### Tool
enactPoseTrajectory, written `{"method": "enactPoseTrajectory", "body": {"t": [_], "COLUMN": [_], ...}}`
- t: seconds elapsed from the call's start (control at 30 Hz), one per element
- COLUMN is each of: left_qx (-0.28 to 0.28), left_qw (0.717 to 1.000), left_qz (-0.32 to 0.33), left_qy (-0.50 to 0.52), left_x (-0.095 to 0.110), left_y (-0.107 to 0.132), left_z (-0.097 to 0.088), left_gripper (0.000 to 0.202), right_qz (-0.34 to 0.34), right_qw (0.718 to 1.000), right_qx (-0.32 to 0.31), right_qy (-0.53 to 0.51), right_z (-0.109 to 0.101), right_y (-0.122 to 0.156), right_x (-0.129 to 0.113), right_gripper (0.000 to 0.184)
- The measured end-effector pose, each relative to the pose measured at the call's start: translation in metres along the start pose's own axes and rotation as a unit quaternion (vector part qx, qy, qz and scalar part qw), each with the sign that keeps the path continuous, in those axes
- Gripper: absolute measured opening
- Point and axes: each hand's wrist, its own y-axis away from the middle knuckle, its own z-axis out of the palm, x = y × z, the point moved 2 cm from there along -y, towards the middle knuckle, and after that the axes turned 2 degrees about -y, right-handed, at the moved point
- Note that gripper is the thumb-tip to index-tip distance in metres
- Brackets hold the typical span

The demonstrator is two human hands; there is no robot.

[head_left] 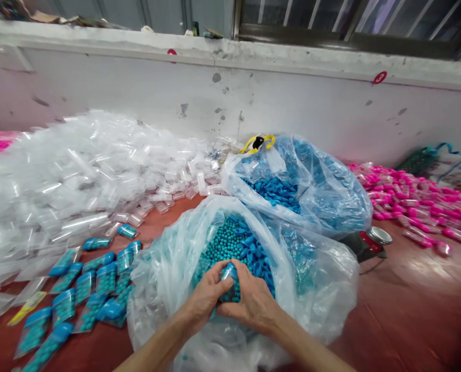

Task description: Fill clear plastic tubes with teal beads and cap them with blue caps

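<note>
My left hand (209, 292) and my right hand (249, 299) are both closed around a small clear container (229, 279) with teal beads in it. They hold it just over the mouth of an open plastic bag (164, 258). Inside that bag lie teal beads (228, 235) on the left and loose blue caps (251, 250) on the right. My fingers hide part of the container, so I cannot tell whether a cap sits on it. To the left, several filled containers with blue caps (85, 284) lie on the red table.
A large heap of clear empty containers (98, 165) covers the back left. Behind my bag stands a second plastic bag (331, 201) of blue caps. A small scale-like device (379, 236) sits right of it, near pink-capped containers (412, 196). The wall (184, 93) bounds the back.
</note>
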Motion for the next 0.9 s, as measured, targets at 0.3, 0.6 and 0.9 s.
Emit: {"method": "enactPoseTrajectory", "body": {"t": [0.3, 0.6, 0.9], "left_qx": [0.115, 0.124, 0.409], "left_qw": [0.989, 0.945, 0.759], "left_qz": [0.016, 0.098, 0.148], "left_qy": [-0.091, -0.287, -0.484], "left_x": [-0.004, 0.006, 0.101], "left_y": [0.003, 0.0, 0.064], "left_z": [0.015, 0.006, -0.113], "left_gripper": [0.03, 0.017, 0.038], "right_qz": [-0.102, -0.034, -0.041], "right_qw": [0.985, 0.996, 0.996], "right_qx": [0.132, 0.025, -0.044], "right_qy": [0.054, -0.079, 0.061], "right_z": [0.02, 0.018, -0.026], "right_y": [0.004, 0.005, -0.018], "right_x": [0.007, 0.005, 0.022], "right_gripper": [0.071, 0.086, 0.032]}}
